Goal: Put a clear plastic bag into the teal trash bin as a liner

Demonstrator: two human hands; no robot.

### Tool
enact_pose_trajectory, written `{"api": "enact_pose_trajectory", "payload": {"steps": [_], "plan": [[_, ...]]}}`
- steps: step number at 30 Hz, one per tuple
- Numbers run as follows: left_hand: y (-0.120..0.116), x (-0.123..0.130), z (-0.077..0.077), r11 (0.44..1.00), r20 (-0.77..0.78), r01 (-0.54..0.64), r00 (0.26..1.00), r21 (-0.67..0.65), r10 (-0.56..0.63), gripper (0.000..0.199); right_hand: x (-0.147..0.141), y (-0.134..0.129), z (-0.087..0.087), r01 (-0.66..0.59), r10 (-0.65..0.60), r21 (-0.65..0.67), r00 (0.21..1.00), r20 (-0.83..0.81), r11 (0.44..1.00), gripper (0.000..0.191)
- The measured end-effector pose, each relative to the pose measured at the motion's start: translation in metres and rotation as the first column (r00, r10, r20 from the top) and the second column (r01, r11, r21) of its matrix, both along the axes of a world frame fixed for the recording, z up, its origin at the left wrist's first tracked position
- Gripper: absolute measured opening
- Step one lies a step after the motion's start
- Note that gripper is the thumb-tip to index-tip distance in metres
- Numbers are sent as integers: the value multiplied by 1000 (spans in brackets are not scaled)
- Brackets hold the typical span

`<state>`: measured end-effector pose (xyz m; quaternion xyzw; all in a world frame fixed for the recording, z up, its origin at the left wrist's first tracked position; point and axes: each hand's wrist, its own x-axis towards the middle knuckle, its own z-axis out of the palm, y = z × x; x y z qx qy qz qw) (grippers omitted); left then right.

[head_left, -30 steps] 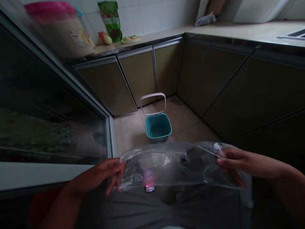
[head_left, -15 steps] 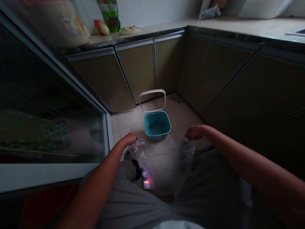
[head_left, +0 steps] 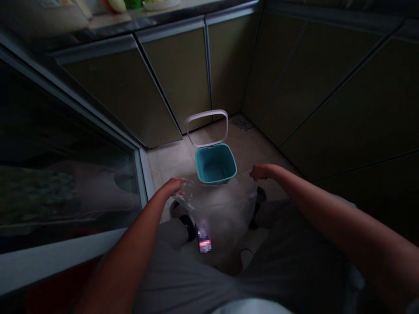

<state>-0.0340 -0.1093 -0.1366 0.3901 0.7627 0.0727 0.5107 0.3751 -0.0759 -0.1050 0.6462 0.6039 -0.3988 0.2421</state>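
A clear plastic bag [head_left: 225,211] is stretched between my two hands, above the floor and between my knees. My left hand [head_left: 174,186] is closed on its left edge, and my right hand [head_left: 260,171] pinches the right edge. Just beyond the bag stands a teal bin [head_left: 216,163], upright, with nothing visible inside. Its pale pink rim frame [head_left: 206,114] is hinged up at the back. Through or beside the bag, a small object with a glowing pink patch [head_left: 204,242] shows, blurred out so its kind cannot be told.
Cabinet doors [head_left: 176,69] close in behind the bin and on the right. A glass door with a white frame [head_left: 140,170] is at my left. On the counter [head_left: 111,21] stand a plate [head_left: 161,5] and a large pale container. A cloth-like thing [head_left: 241,122] lies in the floor corner.
The bag's mouth is spread wider and tauter between my hands, and it looks less blurred. My view has tipped down, so less of the counter shows.
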Motion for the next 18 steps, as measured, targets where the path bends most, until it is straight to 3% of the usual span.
{"api": "enact_pose_trajectory", "payload": {"steps": [4, 10, 18], "plan": [[5, 5, -3, 999, 50, -41, 998, -3, 41, 59, 10, 11, -5, -17, 16, 18, 999, 44, 1000, 32], [6, 7, 3, 999, 33, 4, 999, 46, -6, 59, 22, 21, -17, -67, 62, 74, 996, 71, 995, 37], [11, 8, 8, 988, -74, -19, 997, 155, 31, 36, 17, 18, -7, -45, 30, 154, 995, 100, 987, 33]]}}
